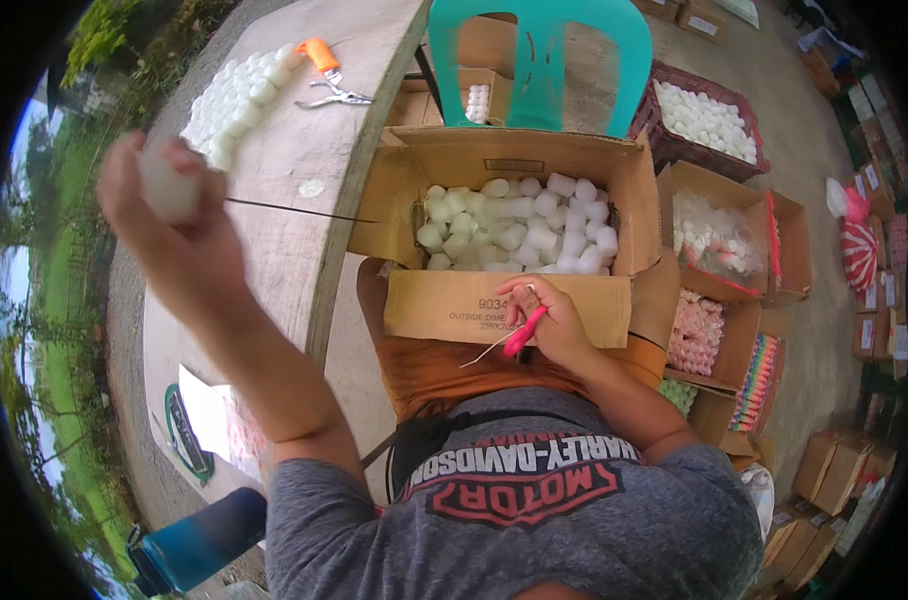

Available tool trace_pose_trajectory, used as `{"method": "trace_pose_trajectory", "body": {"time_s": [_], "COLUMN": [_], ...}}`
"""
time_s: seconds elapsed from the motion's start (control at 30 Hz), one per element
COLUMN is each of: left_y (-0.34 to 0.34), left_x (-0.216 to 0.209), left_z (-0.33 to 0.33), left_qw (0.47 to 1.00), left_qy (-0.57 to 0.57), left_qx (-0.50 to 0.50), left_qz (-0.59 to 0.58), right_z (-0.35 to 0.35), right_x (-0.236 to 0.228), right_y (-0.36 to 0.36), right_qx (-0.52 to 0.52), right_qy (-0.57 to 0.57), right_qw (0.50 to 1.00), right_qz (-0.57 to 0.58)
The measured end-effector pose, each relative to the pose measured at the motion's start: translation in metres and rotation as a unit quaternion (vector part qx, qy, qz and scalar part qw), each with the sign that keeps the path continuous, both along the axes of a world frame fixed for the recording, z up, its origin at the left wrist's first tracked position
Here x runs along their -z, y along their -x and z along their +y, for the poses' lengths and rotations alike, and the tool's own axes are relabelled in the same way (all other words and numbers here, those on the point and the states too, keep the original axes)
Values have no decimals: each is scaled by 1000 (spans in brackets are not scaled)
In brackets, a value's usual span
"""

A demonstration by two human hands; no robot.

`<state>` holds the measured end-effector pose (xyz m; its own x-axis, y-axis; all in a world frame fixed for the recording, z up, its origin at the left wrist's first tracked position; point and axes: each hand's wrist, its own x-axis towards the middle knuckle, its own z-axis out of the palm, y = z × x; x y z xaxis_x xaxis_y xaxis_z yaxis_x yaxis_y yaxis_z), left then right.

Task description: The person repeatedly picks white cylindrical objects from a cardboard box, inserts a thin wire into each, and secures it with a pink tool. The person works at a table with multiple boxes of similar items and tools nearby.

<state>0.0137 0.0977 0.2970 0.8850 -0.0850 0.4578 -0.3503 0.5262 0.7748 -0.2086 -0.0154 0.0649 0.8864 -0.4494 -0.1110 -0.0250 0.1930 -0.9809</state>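
piece (167, 190), white and rounded, sits gripped in the left hand (196, 225); right of that grip, the right hand (556, 318) holds a pink item (524, 333). step seems single-piece handling; next likely calls for controlled release, clear of the white rows (239, 108) just ahead.

At the left of the frame, motion smears the person's left hand (192, 232) and the white piece (167, 190) in its fingers, so the exact grip cannot be told. A thin dark line (294, 208) runs behind that hand, its left end lost (whether rod or wire is unclear). At the center, the right hand (554, 318) covers part of a pink item (525, 334). In the cardboard box (389, 195), the upper white pieces (514, 235) hide those underneath. The upper edge crops the green chair (541, 60); the lower edge crops the grey shirt (374, 540).
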Motion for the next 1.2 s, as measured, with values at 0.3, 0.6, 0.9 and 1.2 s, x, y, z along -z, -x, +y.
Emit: {"method": "trace_pose_trajectory", "body": {"time_s": [0.3, 0.6, 0.9, 1.2], "left_y": [-75, -88, -78, -78], "left_x": [-34, -9, -5, -3], "left_z": [63, 46, 50, 51], "left_qw": [974, 979, 981, 977], "left_qy": [-93, -145, -112, -97], "left_qx": [-166, -130, -142, -180], "left_qz": [-124, -59, -67, -54], "right_z": [-2, 0, 9, 11], "right_x": [4, 5, -3, 0], "right_y": [-1, 6, 6, 6], "right_qx": [33, 40, 38, 36], "right_qy": [-32, -35, -70, -52], "right_qw": [999, 999, 996, 998], "right_qz": [-1, 9, 26, 22]}}
